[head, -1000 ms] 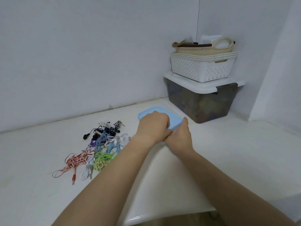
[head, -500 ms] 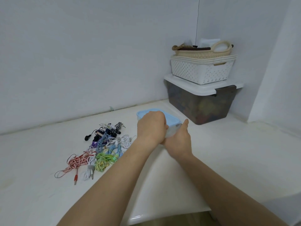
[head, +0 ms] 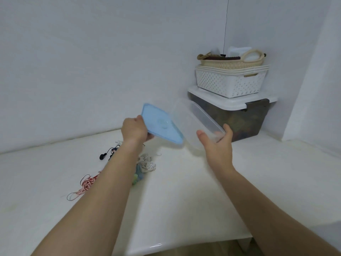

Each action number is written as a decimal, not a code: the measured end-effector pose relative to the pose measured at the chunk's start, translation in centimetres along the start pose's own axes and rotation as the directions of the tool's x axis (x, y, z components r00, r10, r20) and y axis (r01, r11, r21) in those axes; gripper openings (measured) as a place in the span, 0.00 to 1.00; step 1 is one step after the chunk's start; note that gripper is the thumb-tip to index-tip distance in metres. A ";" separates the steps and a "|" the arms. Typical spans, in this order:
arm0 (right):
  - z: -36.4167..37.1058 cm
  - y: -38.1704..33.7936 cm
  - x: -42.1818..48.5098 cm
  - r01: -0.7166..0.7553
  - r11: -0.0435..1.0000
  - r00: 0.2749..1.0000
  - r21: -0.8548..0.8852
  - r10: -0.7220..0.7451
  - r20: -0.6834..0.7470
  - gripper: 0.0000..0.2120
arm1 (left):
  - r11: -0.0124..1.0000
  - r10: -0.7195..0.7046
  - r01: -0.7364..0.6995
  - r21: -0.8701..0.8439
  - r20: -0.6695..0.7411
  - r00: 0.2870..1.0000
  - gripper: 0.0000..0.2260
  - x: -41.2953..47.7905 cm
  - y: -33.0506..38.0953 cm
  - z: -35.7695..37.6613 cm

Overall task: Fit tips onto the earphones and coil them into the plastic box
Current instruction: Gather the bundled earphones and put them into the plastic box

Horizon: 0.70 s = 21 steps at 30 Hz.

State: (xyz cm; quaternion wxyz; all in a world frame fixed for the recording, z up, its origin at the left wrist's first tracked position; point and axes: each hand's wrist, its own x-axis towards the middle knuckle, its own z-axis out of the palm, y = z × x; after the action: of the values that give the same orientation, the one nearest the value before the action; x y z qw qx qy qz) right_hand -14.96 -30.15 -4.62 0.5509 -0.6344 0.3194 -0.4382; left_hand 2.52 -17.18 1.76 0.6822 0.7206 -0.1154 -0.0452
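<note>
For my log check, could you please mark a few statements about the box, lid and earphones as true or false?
1. The left hand holds the blue lid. True.
2. The lid is closed on the clear box. False: it is off, tilted beside the box.
3. The right hand holds the clear box. True.
4. The earphones lie inside the box. False: they lie on the table.

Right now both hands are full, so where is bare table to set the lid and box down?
Free: the table between the earphone pile and the dark storage bin, below the clear box, out to the near edge. Crowded: the pile under the left forearm; the corner with baskets on the bin.
</note>
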 end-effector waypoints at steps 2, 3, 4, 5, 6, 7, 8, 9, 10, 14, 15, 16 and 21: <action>-0.1 -0.6 0.2 0.020 1.000 0.997 0.009 -0.021 0.073 0.48 | 0.993 -0.120 0.121 -0.008 0.106 0.987 0.15 -0.8 -1.7 0.4; 0.0 -0.7 0.4 0.027 1.000 0.994 -0.004 -0.026 0.108 0.49 | 0.988 -0.152 0.150 0.026 0.144 0.978 0.14 -1.1 -2.6 0.8; 0.1 -0.7 0.5 0.030 0.999 0.989 -0.023 -0.026 0.143 0.50 | 0.985 -0.171 0.164 0.053 0.167 0.971 0.13 -1.2 -3.6 1.3; 0.2 -0.6 0.5 0.030 0.998 0.984 -0.049 -0.021 0.176 0.52 | 0.983 -0.184 0.176 0.060 0.184 0.966 0.11 -1.4 -4.5 1.8; 0.3 -0.2 0.5 0.027 0.997 0.979 -0.078 -0.011 0.204 0.54 | 0.981 -0.195 0.187 0.060 0.197 0.961 0.09 -1.3 -5.2 2.3; 0.2 0.3 0.6 0.022 0.994 0.975 -0.110 0.003 0.221 0.55 | 0.979 -0.203 0.195 0.060 0.205 0.957 0.08 -1.4 -5.7 2.7; 0.2 0.9 0.6 0.013 0.991 0.974 -0.136 0.019 0.228 0.56 | 0.979 -0.201 0.191 0.065 0.208 0.957 0.07 -1.4 -6.0 3.1; 0.0 1.4 0.6 0.005 0.987 0.974 -0.158 0.031 0.226 0.56 | 0.981 -0.190 0.180 0.068 0.201 0.961 0.07 -1.4 -6.1 3.4; -0.2 1.9 0.6 0.004 0.985 0.974 -0.175 0.035 0.222 0.57 | 0.983 -0.182 0.171 0.074 0.192 0.964 0.08 -1.3 -6.0 3.6; -1.0 2.6 1.0 0.025 0.968 0.977 -0.249 0.030 0.213 0.55 | 0.977 -0.135 0.098 0.191 0.190 0.972 0.15 -0.6 -5.4 3.8; -1.0 2.6 1.1 0.033 0.957 0.976 -0.287 0.031 0.217 0.55 | 0.974 -0.128 0.084 0.210 0.208 0.970 0.14 -0.6 -5.1 3.6; -0.9 2.5 1.2 0.048 0.942 0.975 -0.331 0.029 0.222 0.55 | 0.973 -0.108 0.054 0.225 0.234 0.966 0.10 -0.5 -4.9 3.3; 1.7 0.3 -0.1 0.259 0.693 0.965 -0.673 -0.153 0.214 0.58 | 0.978 -0.082 0.013 0.208 0.325 0.942 0.06 -1.3 -3.4 -0.3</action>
State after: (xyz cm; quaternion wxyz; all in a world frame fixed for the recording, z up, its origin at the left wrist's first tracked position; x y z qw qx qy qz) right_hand -13.40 -29.43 -4.97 0.2406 -0.8555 0.3473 -0.2994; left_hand 1.70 -16.46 -1.74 0.5745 0.7712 -0.2151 -0.1701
